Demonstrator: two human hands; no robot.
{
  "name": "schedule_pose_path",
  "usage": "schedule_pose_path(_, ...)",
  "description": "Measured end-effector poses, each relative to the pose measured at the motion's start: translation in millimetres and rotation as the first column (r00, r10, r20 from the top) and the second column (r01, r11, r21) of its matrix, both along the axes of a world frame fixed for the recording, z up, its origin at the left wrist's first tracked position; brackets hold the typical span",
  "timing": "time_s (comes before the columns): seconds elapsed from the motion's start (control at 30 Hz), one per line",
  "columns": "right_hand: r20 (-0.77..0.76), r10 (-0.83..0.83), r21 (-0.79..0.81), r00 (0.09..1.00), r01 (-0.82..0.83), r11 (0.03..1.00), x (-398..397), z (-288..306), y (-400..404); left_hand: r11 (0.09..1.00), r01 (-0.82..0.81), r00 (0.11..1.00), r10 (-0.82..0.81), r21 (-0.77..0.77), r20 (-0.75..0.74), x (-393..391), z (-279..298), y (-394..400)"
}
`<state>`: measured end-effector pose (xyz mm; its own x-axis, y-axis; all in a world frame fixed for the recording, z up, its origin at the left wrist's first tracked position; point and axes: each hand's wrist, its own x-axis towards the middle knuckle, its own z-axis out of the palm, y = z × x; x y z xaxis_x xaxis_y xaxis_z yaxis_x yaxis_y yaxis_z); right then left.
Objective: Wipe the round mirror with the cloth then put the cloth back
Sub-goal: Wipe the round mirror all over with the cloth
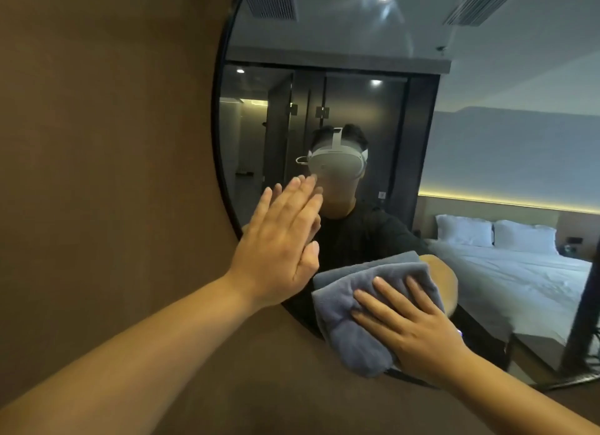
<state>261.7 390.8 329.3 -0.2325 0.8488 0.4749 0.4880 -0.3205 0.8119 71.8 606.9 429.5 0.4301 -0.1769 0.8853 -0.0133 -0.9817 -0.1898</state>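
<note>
A large round mirror (470,136) with a thin black frame hangs on a brown wall and fills the centre and right of the head view. My right hand (410,321) presses a folded grey-blue cloth (354,308) flat against the glass at the mirror's lower edge, fingers spread over it. My left hand (279,243) lies flat on the glass at the mirror's lower left, fingers straight and together, holding nothing. The cloth's lower part hangs over the frame onto the wall.
The brown wall (107,175) surrounds the mirror on the left and below. The glass reflects a person wearing a white headset, a bed with white pillows, dark doors and ceiling lights.
</note>
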Motion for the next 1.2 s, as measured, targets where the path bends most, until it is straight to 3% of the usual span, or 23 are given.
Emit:
schedule_pose_path(0.07,-0.005,0.028,0.049,1.000,-0.028,0.998,0.0,32.5,-9.4,0.999,0.014,1.000,-0.014,0.032,0.000,11.9,4.2,-13.5)
schedule_pose_path(0.13,-0.054,0.069,0.227,0.996,-0.055,0.972,0.0,91.5,-17.6,0.999,0.024,0.999,-0.024,0.028,0.025,22.3,17.2,-23.6)
schedule_pose_path(0.23,-0.200,0.084,0.526,0.976,0.034,0.850,4.6,206.9,-31.4,0.999,0.033,0.997,-0.032,-0.009,0.067,34.0,45.7,-33.5)
schedule_pose_path(0.3,-0.286,0.085,0.638,0.955,0.123,0.760,6.2,273.0,-36.8,0.999,0.030,0.994,-0.026,-0.040,0.103,39.6,65.5,-36.8)
schedule_pose_path(0.4,-0.314,0.148,0.726,0.938,0.137,0.674,6.1,308.5,-24.7,0.997,0.021,0.985,-0.009,-0.071,0.170,45.6,87.9,-36.7)
schedule_pose_path(0.5,-0.272,0.191,0.678,0.943,0.047,0.733,-1.1,263.2,-8.6,0.993,0.049,0.980,-0.028,-0.105,0.198,48.7,95.0,-35.2)
schedule_pose_path(0.67,-0.225,0.193,0.437,0.955,-0.078,0.896,-5.8,89.1,0.5,0.994,0.030,0.989,-0.015,-0.103,0.144,50.8,68.5,-35.3)
schedule_pose_path(0.8,-0.250,0.145,0.308,0.957,-0.064,0.949,-6.4,-12.6,-3.3,0.999,0.013,0.999,-0.012,-0.029,0.047,47.9,22.8,-41.6)
schedule_pose_path(1.0,-0.308,0.128,0.302,0.943,-0.031,0.953,-17.0,-66.6,-3.0,1.000,0.016,0.991,-0.013,0.025,-0.133,36.5,-55.5,-51.2)
schedule_pose_path(1.2,-0.456,0.162,0.293,0.875,-0.024,0.956,-33.6,-55.9,-9.8,1.000,0.008,0.962,-0.007,0.003,-0.275,17.7,-88.0,-58.8)
